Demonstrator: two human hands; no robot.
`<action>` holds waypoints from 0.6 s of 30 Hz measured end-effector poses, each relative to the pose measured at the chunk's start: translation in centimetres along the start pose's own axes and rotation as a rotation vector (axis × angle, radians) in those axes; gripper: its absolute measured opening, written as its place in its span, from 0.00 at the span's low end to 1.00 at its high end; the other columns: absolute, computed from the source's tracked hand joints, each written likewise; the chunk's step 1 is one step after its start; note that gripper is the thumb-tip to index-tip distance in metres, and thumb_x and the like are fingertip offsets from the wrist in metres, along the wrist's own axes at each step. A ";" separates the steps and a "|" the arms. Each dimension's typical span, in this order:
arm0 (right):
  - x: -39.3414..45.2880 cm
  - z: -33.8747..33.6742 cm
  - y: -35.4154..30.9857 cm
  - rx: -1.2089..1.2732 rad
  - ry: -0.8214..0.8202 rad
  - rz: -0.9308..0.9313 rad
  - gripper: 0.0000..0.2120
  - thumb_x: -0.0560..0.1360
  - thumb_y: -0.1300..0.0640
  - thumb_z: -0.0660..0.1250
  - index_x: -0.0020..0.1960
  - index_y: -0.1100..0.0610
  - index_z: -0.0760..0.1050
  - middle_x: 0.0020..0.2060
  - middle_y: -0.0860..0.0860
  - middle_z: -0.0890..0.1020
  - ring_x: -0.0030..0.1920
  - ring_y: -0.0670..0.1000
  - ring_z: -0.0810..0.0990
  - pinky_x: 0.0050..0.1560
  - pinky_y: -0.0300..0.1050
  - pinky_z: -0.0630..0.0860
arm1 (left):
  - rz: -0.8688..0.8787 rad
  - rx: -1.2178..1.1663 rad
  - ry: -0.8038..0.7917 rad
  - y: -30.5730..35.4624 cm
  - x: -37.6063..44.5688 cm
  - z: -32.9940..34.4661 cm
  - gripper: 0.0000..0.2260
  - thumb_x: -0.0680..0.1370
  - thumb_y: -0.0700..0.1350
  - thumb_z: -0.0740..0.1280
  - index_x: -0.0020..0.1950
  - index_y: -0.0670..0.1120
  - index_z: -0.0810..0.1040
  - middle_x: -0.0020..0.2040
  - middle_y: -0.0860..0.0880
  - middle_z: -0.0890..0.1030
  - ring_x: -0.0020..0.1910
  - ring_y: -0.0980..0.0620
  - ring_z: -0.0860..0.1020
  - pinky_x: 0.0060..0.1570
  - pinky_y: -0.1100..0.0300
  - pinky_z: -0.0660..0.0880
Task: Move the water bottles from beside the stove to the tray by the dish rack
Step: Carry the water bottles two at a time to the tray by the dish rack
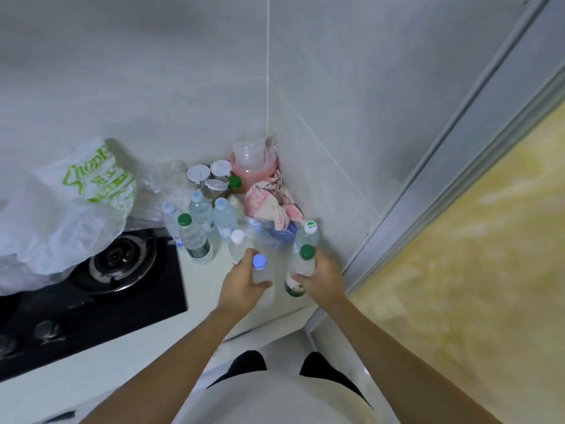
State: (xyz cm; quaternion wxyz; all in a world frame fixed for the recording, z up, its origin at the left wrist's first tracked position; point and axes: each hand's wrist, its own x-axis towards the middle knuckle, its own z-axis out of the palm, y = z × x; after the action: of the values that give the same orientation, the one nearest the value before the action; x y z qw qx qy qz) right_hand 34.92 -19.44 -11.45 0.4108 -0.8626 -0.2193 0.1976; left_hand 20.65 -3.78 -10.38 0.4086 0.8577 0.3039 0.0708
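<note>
left hand grip wrapped round a blue-capped bottle, right hand grip holding a green-capped bottle, both near the worktop right edge, more bottles behind beside the stove, pink cloth in the far corner

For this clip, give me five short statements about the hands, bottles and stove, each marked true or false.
1. The left hand grips a blue-capped bottle. True.
2. The right hand is empty. False: it grips a green-capped bottle.
3. Several bottles stand on the counter between the stove and the corner wall. True.
4. A pot sits on the stove burner. False: no pot is there; a white plastic bag partly overhangs it.
5. The pink jug stands in the corner behind the bottles. True.
</note>
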 end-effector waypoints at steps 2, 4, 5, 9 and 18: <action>-0.2 -1.1 -0.7 0.079 -0.024 -0.011 0.22 0.65 0.52 0.82 0.55 0.47 0.78 0.47 0.44 0.86 0.48 0.47 0.85 0.53 0.51 0.83 | -0.046 -0.158 0.071 0.2 -1.4 -1.3 0.23 0.71 0.46 0.81 0.55 0.56 0.68 0.49 0.54 0.83 0.48 0.45 0.80 0.47 0.49 0.78; -0.5 -2.2 -2.2 0.143 -0.064 -0.054 0.25 0.61 0.49 0.82 0.55 0.45 0.78 0.47 0.43 0.87 0.48 0.45 0.86 0.53 0.53 0.83 | -0.078 -0.316 0.149 1.2 -3.4 -3.0 0.22 0.72 0.42 0.81 0.56 0.56 0.72 0.49 0.58 0.85 0.49 0.53 0.82 0.49 0.56 0.79; -0.7 -2.7 -3.2 0.178 -0.095 -0.089 0.25 0.61 0.49 0.82 0.56 0.44 0.78 0.47 0.43 0.88 0.49 0.46 0.87 0.54 0.55 0.83 | -0.084 -0.372 0.182 1.9 -4.5 -4.0 0.22 0.72 0.41 0.81 0.58 0.55 0.74 0.50 0.60 0.85 0.50 0.57 0.82 0.50 0.61 0.78; -2.2 -3.1 -7.9 0.296 -0.240 -0.244 0.28 0.64 0.56 0.81 0.61 0.46 0.78 0.52 0.46 0.88 0.53 0.49 0.87 0.56 0.53 0.83 | -0.086 -0.509 0.332 4.4 -9.5 -8.5 0.22 0.75 0.39 0.78 0.65 0.49 0.74 0.55 0.55 0.84 0.47 0.61 0.81 0.48 0.65 0.76; -12.5 3.0 -23.0 0.441 -0.684 -0.562 0.24 0.72 0.66 0.79 0.63 0.50 0.78 0.53 0.43 0.87 0.55 0.42 0.85 0.49 0.37 0.79 | -0.111 -0.734 0.863 4.1 -26.5 -18.4 0.21 0.72 0.43 0.80 0.62 0.47 0.79 0.55 0.48 0.86 0.56 0.48 0.84 0.58 0.54 0.80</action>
State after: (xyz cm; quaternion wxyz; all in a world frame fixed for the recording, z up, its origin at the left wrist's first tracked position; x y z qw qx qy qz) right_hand 18.09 -11.29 7.10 0.5256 -0.5482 -0.5187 0.3926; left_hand -5.59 -9.03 8.13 0.5218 0.5355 0.4435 0.4942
